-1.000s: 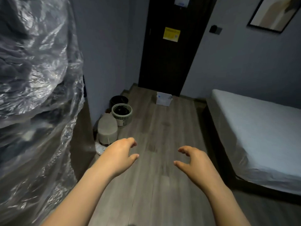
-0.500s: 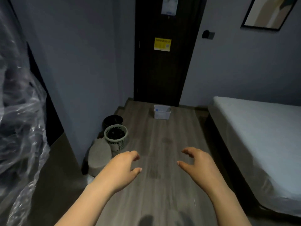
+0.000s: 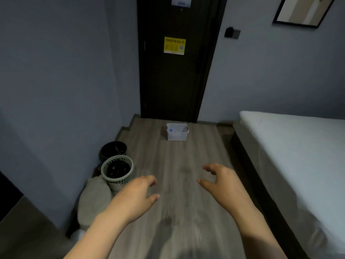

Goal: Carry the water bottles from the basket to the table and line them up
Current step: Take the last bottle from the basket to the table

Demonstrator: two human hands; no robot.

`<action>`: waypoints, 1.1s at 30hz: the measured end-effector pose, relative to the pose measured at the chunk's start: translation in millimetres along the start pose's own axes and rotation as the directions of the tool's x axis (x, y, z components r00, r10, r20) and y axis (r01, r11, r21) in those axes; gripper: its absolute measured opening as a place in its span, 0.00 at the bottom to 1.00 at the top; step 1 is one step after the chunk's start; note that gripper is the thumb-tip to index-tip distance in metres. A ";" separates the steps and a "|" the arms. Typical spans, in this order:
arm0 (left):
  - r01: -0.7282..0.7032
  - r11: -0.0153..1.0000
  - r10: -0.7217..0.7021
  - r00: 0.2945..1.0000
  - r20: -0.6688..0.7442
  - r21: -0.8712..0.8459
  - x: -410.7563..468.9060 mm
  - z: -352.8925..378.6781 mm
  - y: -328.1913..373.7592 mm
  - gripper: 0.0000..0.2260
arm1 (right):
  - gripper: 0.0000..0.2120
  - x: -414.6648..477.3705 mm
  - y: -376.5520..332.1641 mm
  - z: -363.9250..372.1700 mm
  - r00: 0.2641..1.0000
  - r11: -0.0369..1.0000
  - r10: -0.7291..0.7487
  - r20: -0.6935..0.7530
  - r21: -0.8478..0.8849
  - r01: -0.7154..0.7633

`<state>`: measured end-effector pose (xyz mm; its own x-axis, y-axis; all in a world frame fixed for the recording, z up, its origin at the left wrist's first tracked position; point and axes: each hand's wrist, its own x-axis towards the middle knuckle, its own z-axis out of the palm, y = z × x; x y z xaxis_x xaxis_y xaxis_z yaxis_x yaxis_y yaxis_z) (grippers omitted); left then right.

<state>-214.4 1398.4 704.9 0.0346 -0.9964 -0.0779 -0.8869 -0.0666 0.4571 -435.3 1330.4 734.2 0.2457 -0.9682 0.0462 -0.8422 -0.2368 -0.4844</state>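
Wood-grain floor (image 3: 173, 161) lies under my two hands, both held out in front of me above it. My left hand (image 3: 138, 199) has its fingers loosely curled and the thumb out, with nothing in it. My right hand (image 3: 224, 184) is much the same: fingers hooked downward, thumb pointing inward, nothing held. They are apart, with a strip of floor showing between them.

Just left of my left hand stands a pale mesh bin (image 3: 117, 172) with dark contents. A black bin (image 3: 113, 149) sits behind it by the wall, and a pale rounded object (image 3: 93, 200) lies just beside its near side. A bed (image 3: 298, 150) with a white sheet runs along my right.

Well beyond both hands, the white basket (image 3: 177, 136) sits on the floor right before the dark door (image 3: 177, 86). I see a small blue spot inside it, but I cannot make out bottles from here. A yellow Wi-Fi notice (image 3: 174, 45) is stuck on the door.
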 end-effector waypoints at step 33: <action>0.001 0.998 0.001 0.999 0.035 -0.058 563.3 -83.5 -47.0 0.16 | 0.21 545.7 60.1 31.4 0.995 0.998 0.054 0.087 -0.044 -0.050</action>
<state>-114.7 835.8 713.5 0.0179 -0.9940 -0.1084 -0.8587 -0.0708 0.5075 -336.7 790.3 702.8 0.2409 -0.9690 -0.0558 -0.8736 -0.1914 -0.4474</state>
